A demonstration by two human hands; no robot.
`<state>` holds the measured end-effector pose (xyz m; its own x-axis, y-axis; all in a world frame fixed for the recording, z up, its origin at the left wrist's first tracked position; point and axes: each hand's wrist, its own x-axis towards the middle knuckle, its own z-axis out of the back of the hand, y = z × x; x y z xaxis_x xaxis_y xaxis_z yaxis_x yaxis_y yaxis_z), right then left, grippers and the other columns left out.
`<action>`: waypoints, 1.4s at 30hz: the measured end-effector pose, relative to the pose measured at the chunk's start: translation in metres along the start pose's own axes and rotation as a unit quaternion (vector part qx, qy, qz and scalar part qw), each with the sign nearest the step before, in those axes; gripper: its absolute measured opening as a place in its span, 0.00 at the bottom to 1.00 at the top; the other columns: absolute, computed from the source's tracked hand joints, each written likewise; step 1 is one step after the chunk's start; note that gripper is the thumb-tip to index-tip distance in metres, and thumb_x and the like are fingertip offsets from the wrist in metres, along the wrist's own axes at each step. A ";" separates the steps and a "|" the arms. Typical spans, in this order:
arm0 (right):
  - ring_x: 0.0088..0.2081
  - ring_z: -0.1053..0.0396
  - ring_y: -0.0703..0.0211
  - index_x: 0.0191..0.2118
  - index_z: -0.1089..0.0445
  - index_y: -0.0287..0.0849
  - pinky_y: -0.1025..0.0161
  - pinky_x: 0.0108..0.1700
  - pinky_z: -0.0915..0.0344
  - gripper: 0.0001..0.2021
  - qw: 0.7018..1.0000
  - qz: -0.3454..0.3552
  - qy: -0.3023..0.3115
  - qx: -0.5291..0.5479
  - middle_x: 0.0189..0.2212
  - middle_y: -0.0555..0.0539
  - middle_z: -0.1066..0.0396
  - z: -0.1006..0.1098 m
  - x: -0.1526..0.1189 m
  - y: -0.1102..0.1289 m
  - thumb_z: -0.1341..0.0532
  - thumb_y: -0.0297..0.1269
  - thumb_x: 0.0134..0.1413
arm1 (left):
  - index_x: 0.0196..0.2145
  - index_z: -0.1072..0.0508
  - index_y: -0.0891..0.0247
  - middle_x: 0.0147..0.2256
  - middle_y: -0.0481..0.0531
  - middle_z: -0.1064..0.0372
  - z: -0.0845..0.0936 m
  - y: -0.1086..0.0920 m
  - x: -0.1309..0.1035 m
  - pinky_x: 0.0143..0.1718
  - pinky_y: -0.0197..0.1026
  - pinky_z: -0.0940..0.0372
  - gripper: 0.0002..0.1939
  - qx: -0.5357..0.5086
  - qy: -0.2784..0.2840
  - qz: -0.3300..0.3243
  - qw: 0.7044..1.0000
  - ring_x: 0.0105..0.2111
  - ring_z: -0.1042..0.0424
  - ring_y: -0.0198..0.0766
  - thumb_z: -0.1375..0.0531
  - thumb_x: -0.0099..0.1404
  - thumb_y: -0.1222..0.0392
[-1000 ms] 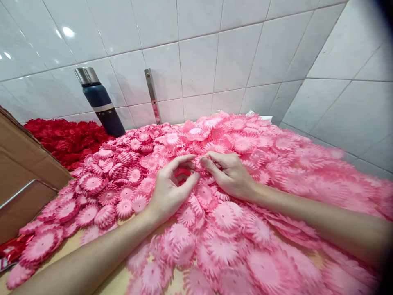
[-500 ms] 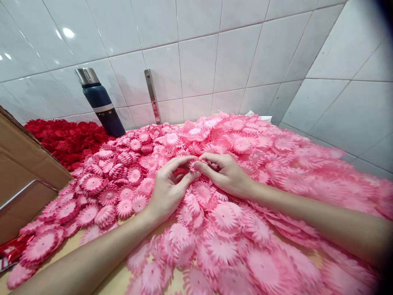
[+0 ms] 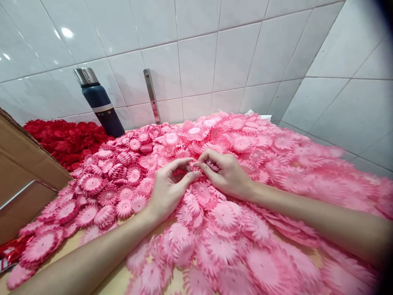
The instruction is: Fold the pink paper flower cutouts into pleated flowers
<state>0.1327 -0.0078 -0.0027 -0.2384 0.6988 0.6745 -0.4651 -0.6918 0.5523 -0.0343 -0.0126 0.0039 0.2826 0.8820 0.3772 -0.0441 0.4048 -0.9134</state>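
Note:
Between my two hands is a small pink petal piece (image 3: 195, 165), partly covered by fingertips. My left hand (image 3: 173, 184) pinches it from the left with thumb and index finger. From the right, my right hand (image 3: 222, 172) grips it, thumb against curled fingers. Both hands are just above a wide heap of light pink flower-shaped pieces (image 3: 225, 215) with notched edges. Darker-edged pink pieces (image 3: 93, 183) lie left of my left hand.
A dark blue bottle (image 3: 102, 108) leans near the tiled wall (image 3: 196, 57), beside a red petal pile (image 3: 67, 139). A metal strip (image 3: 152, 96) is on the wall. At the left are a cardboard box (image 3: 27, 176) and a red packet (image 3: 14, 250).
The fingers of my right hand have bent more, with the index knuckle raised. My left thumb has shifted slightly to the right.

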 end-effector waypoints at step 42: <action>0.27 0.38 0.64 0.36 0.31 0.41 0.64 0.28 0.39 0.10 0.989 -0.106 -0.027 0.104 0.29 0.49 0.30 0.001 0.004 0.000 0.38 0.43 0.54 | 0.46 0.28 0.62 0.43 0.53 0.26 -0.002 -0.004 -0.002 0.46 0.38 0.32 0.16 -0.047 -0.033 -0.014 0.998 0.43 0.27 0.36 0.39 0.60 0.69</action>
<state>0.1320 -0.0052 0.0004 -0.1056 0.8253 0.5547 -0.3139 -0.5570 0.7689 -0.0323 -0.0164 0.0063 0.2180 0.8861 0.4091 0.0547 0.4074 -0.9116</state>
